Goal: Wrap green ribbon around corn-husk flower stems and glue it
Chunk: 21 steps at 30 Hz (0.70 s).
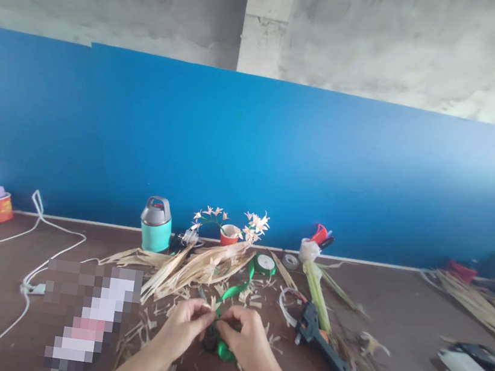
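Observation:
My left hand [183, 326] is closed in a pinch on a small pale corn-husk flower [212, 304]. Close beside it, my right hand [248, 336] pinches a green ribbon [236, 292] near the flower's base. The ribbon runs back to its spool [265, 264], and a loop of it hangs below my fingers. A dark object under my hands is mostly hidden. Dry husk strips [207, 268] lie just beyond, with scraps scattered around.
Behind stand a teal flask [155, 228] and a red-and-white cup [228, 236] with husk flowers. A glue gun [318, 338] lies at right, near a tape roll [290, 261]. White cable [29, 278] crosses the left side of the table. A blue partition [250, 161] closes the back.

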Each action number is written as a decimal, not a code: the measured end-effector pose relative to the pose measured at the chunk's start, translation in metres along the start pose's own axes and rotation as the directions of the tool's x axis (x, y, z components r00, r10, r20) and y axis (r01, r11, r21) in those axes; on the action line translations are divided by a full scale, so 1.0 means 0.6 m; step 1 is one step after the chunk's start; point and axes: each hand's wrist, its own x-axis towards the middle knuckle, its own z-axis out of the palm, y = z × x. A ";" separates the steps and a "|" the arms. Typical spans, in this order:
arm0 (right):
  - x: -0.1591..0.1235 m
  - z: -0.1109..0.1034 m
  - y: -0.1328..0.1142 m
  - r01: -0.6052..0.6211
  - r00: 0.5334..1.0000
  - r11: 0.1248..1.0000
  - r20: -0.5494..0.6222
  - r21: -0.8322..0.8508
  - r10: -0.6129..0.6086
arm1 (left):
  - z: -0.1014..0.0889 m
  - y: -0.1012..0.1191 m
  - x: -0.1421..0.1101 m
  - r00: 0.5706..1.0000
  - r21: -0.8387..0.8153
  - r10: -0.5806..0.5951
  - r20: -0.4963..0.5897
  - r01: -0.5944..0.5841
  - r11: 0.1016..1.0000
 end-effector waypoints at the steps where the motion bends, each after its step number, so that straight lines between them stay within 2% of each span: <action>1: 0.001 -0.001 0.000 -0.001 1.000 1.000 -0.006 -0.017 0.001 | 0.001 -0.002 0.000 1.000 0.012 -0.003 0.018 0.003 1.000; 5: 0.005 -0.001 0.007 -0.050 0.999 0.999 0.003 0.013 0.050 | 0.005 -0.002 -0.001 0.999 -0.004 0.011 0.045 -0.011 1.000; 12: 0.006 0.000 0.009 -0.251 0.966 0.928 0.129 0.274 0.223 | 0.012 -0.003 -0.010 0.995 -0.220 -0.067 0.069 0.081 0.972; 16: 0.007 0.001 0.009 -0.296 0.951 0.890 0.192 0.346 0.242 | 0.015 -0.002 -0.014 0.991 -0.339 -0.098 0.090 0.123 0.933; 21: 0.009 0.002 0.017 -0.302 0.947 0.848 0.234 0.435 0.218 | 0.011 0.006 -0.016 0.989 -0.344 -0.020 0.146 0.070 0.936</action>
